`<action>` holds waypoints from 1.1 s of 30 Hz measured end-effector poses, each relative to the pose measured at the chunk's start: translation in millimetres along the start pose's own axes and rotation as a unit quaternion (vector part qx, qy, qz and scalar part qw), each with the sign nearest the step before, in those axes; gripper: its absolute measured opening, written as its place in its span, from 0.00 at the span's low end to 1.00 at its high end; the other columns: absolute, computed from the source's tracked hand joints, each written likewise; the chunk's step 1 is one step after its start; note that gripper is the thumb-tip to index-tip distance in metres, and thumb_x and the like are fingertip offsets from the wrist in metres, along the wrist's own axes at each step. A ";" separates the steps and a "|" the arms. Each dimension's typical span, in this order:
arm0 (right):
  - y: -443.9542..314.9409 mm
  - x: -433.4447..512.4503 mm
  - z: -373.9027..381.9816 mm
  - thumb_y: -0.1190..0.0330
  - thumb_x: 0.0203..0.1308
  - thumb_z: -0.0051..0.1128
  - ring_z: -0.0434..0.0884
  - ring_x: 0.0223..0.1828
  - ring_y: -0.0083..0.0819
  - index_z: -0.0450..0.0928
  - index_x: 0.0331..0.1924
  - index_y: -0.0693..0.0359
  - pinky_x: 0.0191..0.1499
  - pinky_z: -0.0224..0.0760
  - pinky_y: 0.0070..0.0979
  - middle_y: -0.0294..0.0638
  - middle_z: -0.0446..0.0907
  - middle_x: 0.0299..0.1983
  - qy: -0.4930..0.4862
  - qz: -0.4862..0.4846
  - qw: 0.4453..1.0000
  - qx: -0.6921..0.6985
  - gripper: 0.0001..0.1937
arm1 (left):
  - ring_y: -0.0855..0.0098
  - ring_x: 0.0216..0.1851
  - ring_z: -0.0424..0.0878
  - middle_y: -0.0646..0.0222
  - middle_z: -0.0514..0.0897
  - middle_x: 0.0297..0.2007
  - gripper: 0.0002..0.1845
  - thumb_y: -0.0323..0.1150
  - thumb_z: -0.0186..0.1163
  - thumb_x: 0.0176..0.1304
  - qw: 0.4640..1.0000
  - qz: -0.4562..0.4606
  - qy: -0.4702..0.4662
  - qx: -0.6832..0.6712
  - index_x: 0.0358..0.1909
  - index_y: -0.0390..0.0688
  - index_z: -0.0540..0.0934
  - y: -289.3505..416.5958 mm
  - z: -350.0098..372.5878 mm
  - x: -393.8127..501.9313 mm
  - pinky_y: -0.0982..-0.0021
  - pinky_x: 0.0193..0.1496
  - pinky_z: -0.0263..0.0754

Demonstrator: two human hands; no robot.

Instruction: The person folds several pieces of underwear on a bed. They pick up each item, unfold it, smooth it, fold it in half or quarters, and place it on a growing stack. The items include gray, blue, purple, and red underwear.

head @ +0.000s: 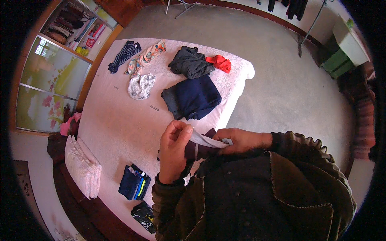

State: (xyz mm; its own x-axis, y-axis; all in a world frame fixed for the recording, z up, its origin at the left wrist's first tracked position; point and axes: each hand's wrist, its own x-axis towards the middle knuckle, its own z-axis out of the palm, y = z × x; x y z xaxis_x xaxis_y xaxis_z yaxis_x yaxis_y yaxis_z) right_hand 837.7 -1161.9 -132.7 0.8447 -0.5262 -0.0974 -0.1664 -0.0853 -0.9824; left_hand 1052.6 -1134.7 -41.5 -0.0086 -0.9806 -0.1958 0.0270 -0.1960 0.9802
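Note:
Close in front of my chest, a dark maroon garment with a pale grey inner side (208,141) is stretched between both hands. My left hand (175,150) pinches its pale edge between thumb and fingers. At the other end, my right hand (239,141) grips the cloth near a small pale patch. The lower part of the garment is hidden against my dark jacket. Just beyond my hands, a folded navy garment (197,96) lies on the bed (120,126), partly over a dark grey one (175,104).
Crumpled black clothing (190,63), a red cloth (220,63), a striped garment (124,57), a patterned scarf-like cloth (147,57) and a white printed cloth (141,86) lie farther back. Folded dark clothes (134,182) and a black printed garment (143,217) are at left, near pink folded bedding (83,168).

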 end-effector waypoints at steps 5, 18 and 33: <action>25.9 4.2 -6.3 0.62 0.55 0.67 0.73 0.53 0.35 0.72 0.52 0.62 0.57 0.65 0.30 0.46 0.74 0.50 -0.031 -0.050 0.998 -0.027 0.24 | 0.81 0.37 0.72 0.71 0.76 0.33 0.09 0.36 0.58 0.65 0.997 -0.044 -0.032 -0.051 0.37 0.41 0.74 4.7 -11.0 -0.1 0.77 0.43 0.68; -8.5 -8.7 -59.0 0.60 0.66 0.55 0.70 0.30 0.15 0.75 0.46 0.54 0.29 0.66 0.15 0.25 0.75 0.31 0.037 0.103 0.990 0.084 0.11 | 0.78 0.42 0.74 0.69 0.78 0.39 0.13 0.31 0.59 0.64 0.999 0.035 -0.013 -0.024 0.49 0.38 0.74 24.0 -23.6 1.4 0.75 0.49 0.68; -71.9 -2.3 -131.8 0.61 0.65 0.57 0.72 0.32 0.15 0.76 0.37 0.61 0.32 0.68 0.16 0.27 0.72 0.27 0.046 0.068 0.995 -0.056 0.11 | 0.78 0.37 0.73 0.71 0.77 0.36 0.10 0.34 0.54 0.69 0.980 0.011 0.164 -0.114 0.44 0.37 0.76 -35.2 4.7 -24.7 0.78 0.42 0.66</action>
State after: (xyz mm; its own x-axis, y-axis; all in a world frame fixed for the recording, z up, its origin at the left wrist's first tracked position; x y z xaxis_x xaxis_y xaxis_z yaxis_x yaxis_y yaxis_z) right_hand 780.7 -1266.0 -40.8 0.7613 -0.6144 -0.2073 -0.3354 -0.0995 -0.9368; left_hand 1047.1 -1103.5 -71.1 0.3149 -0.9254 -0.2106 0.2471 -0.1343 0.9596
